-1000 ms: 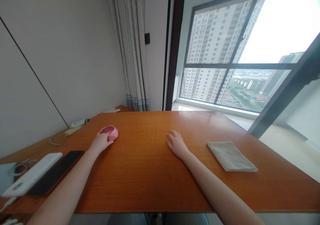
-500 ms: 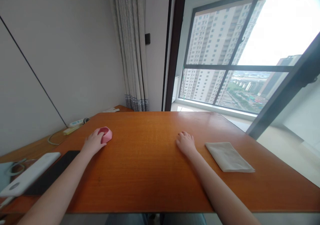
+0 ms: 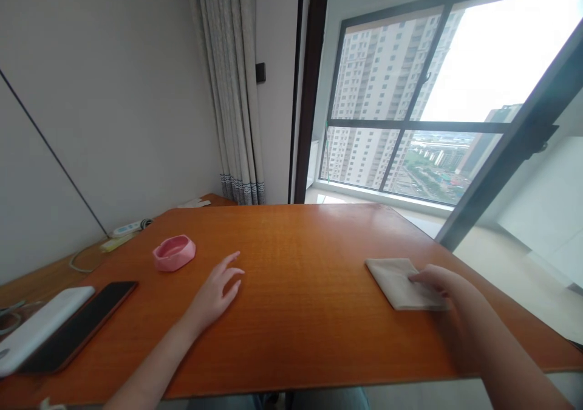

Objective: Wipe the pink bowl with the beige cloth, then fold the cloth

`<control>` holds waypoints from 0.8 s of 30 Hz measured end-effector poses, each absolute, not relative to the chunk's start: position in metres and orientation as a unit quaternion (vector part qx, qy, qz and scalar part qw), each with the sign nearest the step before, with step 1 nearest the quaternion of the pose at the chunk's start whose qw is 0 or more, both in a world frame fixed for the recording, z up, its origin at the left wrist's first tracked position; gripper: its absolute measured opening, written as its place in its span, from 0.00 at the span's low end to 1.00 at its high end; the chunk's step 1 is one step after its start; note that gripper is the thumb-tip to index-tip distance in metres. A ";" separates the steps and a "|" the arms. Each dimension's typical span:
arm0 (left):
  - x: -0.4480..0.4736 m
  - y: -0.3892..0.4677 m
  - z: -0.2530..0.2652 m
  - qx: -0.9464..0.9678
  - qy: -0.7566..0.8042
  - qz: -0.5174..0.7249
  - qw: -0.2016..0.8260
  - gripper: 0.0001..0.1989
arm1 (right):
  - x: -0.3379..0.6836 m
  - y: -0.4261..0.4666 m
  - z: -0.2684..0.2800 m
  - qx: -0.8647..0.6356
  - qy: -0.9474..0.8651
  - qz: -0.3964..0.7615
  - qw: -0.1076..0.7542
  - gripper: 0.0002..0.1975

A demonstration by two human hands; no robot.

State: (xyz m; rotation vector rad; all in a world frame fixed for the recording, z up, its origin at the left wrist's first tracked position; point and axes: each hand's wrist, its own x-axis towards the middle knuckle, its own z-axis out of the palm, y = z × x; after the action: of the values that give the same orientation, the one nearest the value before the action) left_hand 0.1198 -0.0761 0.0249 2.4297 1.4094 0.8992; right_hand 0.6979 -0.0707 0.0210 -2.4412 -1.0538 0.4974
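Note:
My left hand (image 3: 217, 290) hovers over or rests on the wooden table (image 3: 291, 337), fingers spread and holding nothing. To its upper left stands a pink faceted dish (image 3: 173, 254), upright, its hollow facing up, apart from the hand. At the right, a folded beige cloth (image 3: 396, 285) lies flat on the tabletop. My right hand (image 3: 449, 282) is at the cloth's right side, with the thumb over its top and the other fingers mostly hidden at its edge; it appears to grip the cloth there.
A black flat slab (image 3: 79, 325) and a long white device (image 3: 50, 322) lie at the table's left edge. Beyond that edge are a power strip (image 3: 127, 229) and cables. A grey curtain (image 3: 232, 94) and a large window (image 3: 410, 106) stand behind.
My left hand has let go of the pink dish and moved right, towards me. My right hand has gone from the table's middle to the folded cloth. The view has shifted slightly.

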 end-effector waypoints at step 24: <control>0.076 -0.082 0.055 0.365 0.519 0.540 0.553 0.23 | 0.332 -0.044 0.035 -0.361 -0.430 0.708 0.429 0.29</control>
State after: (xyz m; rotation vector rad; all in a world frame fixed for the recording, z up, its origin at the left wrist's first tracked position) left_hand 0.0759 -0.0817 0.0551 0.8636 1.2276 1.2770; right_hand 0.3321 -0.0438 0.0347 -0.9003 -1.0742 1.7670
